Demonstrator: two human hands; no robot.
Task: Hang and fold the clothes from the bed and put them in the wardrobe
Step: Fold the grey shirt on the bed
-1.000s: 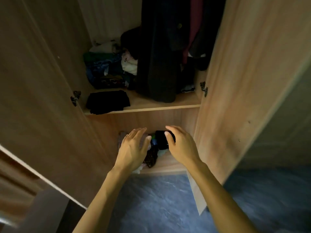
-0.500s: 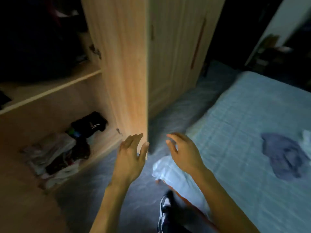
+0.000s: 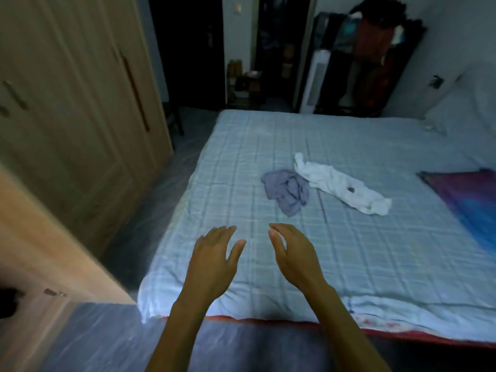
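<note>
A crumpled lavender-grey garment (image 3: 287, 190) lies in the middle of the bed (image 3: 362, 251), which has a pale blue checked cover. Just right of it stretches a rumpled white garment (image 3: 341, 183), the two touching at their near ends. My left hand (image 3: 214, 261) and my right hand (image 3: 295, 253) hover side by side over the bed's near part, short of both garments, fingers relaxed and holding nothing. The wooden wardrobe (image 3: 67, 108) stands to the left with its far doors closed.
An open wardrobe door (image 3: 40, 245) juts in at the lower left, close to the bed corner. A purple and blue pillow (image 3: 467, 200) lies at the bed's right edge. A narrow strip of grey floor runs between wardrobe and bed. Dark doorway and cluttered rack stand behind.
The view has swung from the wardrobe's lower shelf round to the bed. Both hands left the dark folded clothes in the wardrobe and now hang empty over the bed.
</note>
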